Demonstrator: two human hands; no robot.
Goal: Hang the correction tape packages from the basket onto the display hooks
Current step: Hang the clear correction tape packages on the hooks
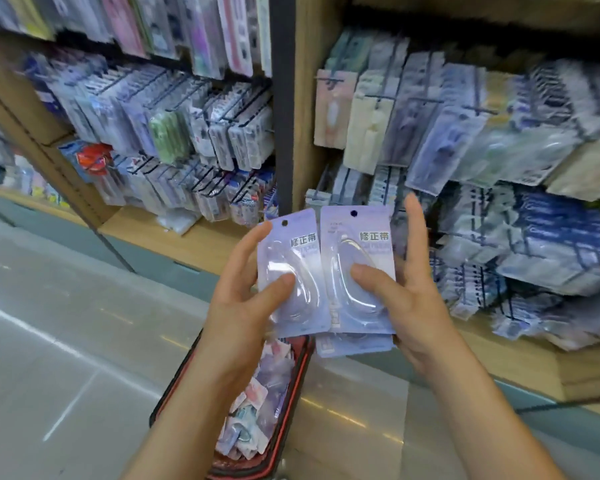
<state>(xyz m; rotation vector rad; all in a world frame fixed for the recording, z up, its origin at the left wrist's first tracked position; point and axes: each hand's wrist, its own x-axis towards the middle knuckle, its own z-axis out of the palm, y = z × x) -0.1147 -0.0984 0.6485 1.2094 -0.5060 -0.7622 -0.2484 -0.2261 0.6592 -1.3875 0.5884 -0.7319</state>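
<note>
My left hand (pixel 243 292) holds a pale lilac correction tape package (pixel 291 244), thumb pressed on its clear blister. Beside it, my right hand (pixel 406 289) grips a small stack of the same packages (pixel 357 237), thumb on the top blister; more cards (pixel 354 344) stick out beneath. Each card has a round hang hole at its top. Both are held upright, side by side, above the red-rimmed basket (pixel 300 368), which holds several more packages (pixel 253 410). Display hooks (pixel 329 199) jut from the shelf just beyond the packages.
Wooden shelving carries rows of black pegs (pixel 222 112) crowded with hanging stationery packs on the left and right. A dark upright post (pixel 283 98) splits the two bays. Grey tiled floor (pixel 66 323) lies at the left.
</note>
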